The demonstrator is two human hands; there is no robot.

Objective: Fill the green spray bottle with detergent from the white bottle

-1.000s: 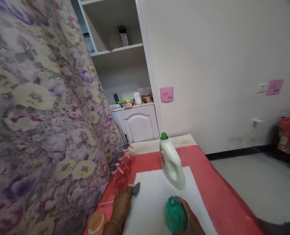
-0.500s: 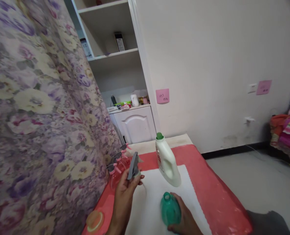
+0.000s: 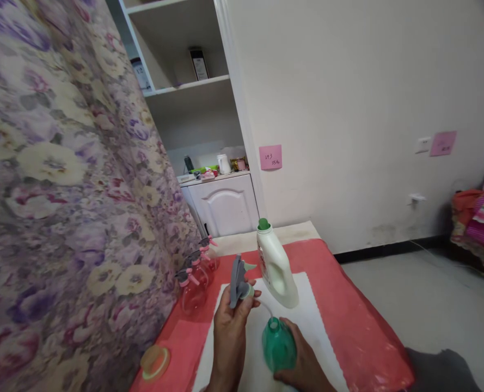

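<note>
My left hand [image 3: 230, 326] is closed round a grey spray trigger head [image 3: 238, 279] with a pale green nozzle, held upright above the white mat [image 3: 307, 316]. Its thin tube [image 3: 265, 308] curves down toward the open neck of a green translucent bottle [image 3: 278, 344]. My right hand [image 3: 302, 362] grips that bottle from the right and holds it on the mat. Just behind stands a white detergent jug [image 3: 275, 265] with a green cap.
Three pink spray bottles [image 3: 195, 275] stand in a row along the floral curtain [image 3: 62, 179] at the left. A round orange lid [image 3: 155, 362] lies on the red tablecloth [image 3: 348, 321]. White cabinet and shelves [image 3: 221, 204] are behind; the table's right edge drops to the floor.
My left hand picked the grey trigger head up from the mat and carried it right, over the green bottle's neck. My right hand has kept hold of the bottle.
</note>
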